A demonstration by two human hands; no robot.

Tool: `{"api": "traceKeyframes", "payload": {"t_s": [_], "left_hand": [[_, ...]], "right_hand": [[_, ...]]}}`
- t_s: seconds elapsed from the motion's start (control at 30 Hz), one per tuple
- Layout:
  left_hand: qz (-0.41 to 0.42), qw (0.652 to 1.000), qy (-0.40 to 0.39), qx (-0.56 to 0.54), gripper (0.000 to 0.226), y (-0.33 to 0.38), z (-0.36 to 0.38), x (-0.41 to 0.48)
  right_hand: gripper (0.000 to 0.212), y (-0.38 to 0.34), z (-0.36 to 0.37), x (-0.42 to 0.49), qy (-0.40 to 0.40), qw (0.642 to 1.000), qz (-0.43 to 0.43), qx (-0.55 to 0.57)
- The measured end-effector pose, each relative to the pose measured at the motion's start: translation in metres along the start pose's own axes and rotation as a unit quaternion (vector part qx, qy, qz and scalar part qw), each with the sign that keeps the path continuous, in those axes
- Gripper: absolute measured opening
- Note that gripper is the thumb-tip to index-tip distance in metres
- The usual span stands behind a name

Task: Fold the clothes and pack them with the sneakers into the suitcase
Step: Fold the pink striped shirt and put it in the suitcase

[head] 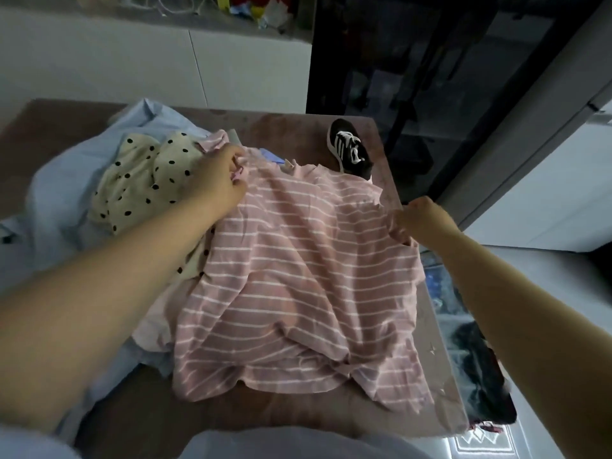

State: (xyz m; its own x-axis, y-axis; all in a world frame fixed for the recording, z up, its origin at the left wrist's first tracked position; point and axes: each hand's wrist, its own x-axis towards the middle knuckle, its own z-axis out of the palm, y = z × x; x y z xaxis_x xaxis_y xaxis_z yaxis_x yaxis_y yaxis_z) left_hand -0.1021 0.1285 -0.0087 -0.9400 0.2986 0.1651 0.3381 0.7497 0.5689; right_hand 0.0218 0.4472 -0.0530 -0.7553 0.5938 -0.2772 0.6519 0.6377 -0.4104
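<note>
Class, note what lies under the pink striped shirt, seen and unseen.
A cream dotted garment and pale cloth poke out at the shirt's left edge; the black sneaker's near end is covered. Beneath its middle, nothing shows.

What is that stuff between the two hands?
In the head view, the striped shirt lies spread between the left hand and the right hand. Each hand grips an edge of it.

pink striped shirt [298, 276] – spread, wrinkled | polka-dot garment [145, 180] – bunched (left) | black sneaker [349, 149] – far edge
</note>
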Motion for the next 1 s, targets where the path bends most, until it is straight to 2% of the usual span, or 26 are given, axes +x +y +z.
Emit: {"api": "traceKeyframes", "payload": {"t_s": [0.07,0.13,0.2,0.23,0.3,0.33,0.47,0.6,0.7,0.83,0.93,1.0], "left_hand": [[-0.033,0.998,0.024,-0.037,0.043,-0.010,-0.019,-0.010],[-0.073,0.996,0.009,-0.059,0.056,-0.030,-0.039,-0.026],[-0.107,0.988,-0.024,-0.105,0.067,-0.054,-0.052,-0.043],[-0.119,0.984,-0.043,-0.124,0.071,-0.061,-0.054,-0.051],[-0.134,0.978,-0.088,-0.132,0.072,-0.073,-0.053,-0.066],[-0.132,0.978,-0.109,-0.122,0.070,-0.076,-0.051,-0.070],[-0.105,0.981,-0.160,-0.010,0.063,-0.075,-0.056,-0.064],[-0.056,0.986,-0.088,0.127,0.062,-0.061,-0.059,-0.016],[0.006,0.986,-0.068,0.152,0.060,-0.048,-0.049,0.034],[-0.012,0.984,-0.046,0.174,0.052,-0.038,-0.015,0.081],[-0.026,0.962,-0.034,0.271,0.048,-0.044,0.015,0.099],[-0.032,0.953,-0.036,0.301,0.055,-0.053,0.031,0.106]], "right_hand": [[0.028,-0.007,0.000,0.005,-0.012,0.999,-0.019,0.046],[0.013,-0.011,-0.002,0.004,0.005,0.993,-0.039,0.113],[0.019,-0.012,-0.007,0.002,0.045,0.993,-0.074,0.075],[0.022,-0.013,-0.008,0.001,0.038,0.995,-0.079,0.047],[0.030,-0.013,-0.001,-0.003,-0.028,0.997,-0.066,0.021],[0.033,-0.012,0.004,-0.004,-0.040,0.997,-0.069,0.006],[0.030,-0.012,0.010,0.002,0.011,0.995,-0.086,-0.039],[0.045,-0.029,0.003,0.021,-0.039,0.994,-0.096,-0.036],[0.044,-0.049,0.005,0.043,-0.042,0.990,-0.124,-0.055],[0.046,-0.062,0.017,0.074,-0.060,0.987,-0.131,-0.074],[0.055,-0.067,0.026,0.096,-0.080,0.988,-0.105,-0.083],[0.060,-0.068,0.033,0.112,-0.099,0.991,-0.073,-0.059]]}}
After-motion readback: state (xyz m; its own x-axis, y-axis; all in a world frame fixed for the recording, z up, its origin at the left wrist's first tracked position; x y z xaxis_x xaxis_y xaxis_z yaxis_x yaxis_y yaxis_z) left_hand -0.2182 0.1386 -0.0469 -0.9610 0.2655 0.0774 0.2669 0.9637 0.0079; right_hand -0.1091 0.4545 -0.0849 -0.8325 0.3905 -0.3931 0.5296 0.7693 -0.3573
